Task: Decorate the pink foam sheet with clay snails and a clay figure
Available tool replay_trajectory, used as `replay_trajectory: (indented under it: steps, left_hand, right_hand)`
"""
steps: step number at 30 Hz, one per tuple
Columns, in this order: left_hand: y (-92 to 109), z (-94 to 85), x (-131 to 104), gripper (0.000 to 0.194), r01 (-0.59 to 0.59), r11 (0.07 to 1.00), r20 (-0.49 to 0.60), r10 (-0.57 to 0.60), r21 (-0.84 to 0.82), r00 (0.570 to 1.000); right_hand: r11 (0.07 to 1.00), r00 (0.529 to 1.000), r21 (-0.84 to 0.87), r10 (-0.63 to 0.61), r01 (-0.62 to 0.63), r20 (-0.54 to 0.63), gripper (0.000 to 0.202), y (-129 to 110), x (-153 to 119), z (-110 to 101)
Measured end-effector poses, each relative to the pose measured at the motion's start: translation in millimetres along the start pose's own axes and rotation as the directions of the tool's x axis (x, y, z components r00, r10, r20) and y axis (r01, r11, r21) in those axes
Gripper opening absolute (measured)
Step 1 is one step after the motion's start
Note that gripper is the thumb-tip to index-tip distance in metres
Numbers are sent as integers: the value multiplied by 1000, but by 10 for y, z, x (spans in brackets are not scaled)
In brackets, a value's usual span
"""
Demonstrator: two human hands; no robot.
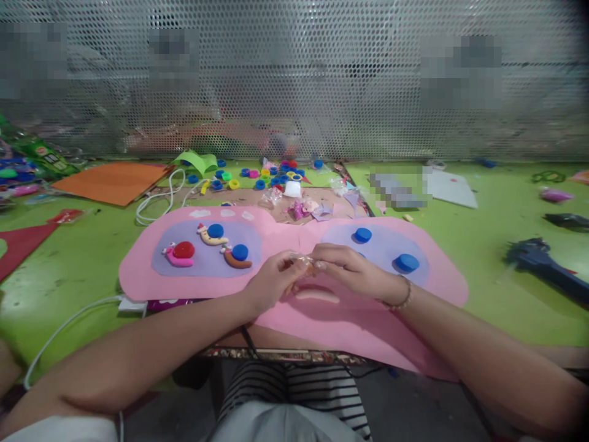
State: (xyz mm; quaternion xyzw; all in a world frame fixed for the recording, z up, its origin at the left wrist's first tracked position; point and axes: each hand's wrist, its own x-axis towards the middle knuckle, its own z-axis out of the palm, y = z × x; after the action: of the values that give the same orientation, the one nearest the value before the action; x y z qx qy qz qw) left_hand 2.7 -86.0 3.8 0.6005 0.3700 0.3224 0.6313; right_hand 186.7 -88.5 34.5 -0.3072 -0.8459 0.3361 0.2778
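Observation:
My left hand [281,274] and my right hand [343,265] meet over the middle of a pink paper cut-out [322,319]. Their closed fingers pinch a small clear plastic wrapper [301,265]; something brownish seems to be inside, but fingers cover most of it. Just below them lies a pale clay strip [316,296]. On the purple patch at left sit clay snails with bottle-cap shells: a pink snail [179,253], a cream snail [212,234] and a brown snail [237,255]. The right-hand purple patch carries blue bottle caps [407,263], one partly hidden by my right hand.
Several coloured bottle caps [260,184] and paper scraps lie behind the cut-out. Orange paper [113,182] and a white cable [159,199] are at left. A dark glue gun [547,267] rests at right. A perforated metal screen [294,80] borders the table's back.

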Motion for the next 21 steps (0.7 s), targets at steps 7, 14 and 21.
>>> replay_trajectory:
  steps: [7, 14, 21]
  left_hand:
    - [5, 33, -52, 25, -95, 995, 63, 96, -20, 993]
    - [14, 48, -70, 24, -89, 995, 97, 84, 43, 992]
    - [4, 41, -65, 25, -78, 991, 88, 69, 109, 994]
  right_hand:
    - [974, 989, 175, 136, -144, 52, 32, 37, -13, -4]
    - [975, 984, 136, 168, -175, 67, 22, 72, -15, 6]
    - [997, 995, 2, 83, -83, 51, 19, 81, -21, 16]
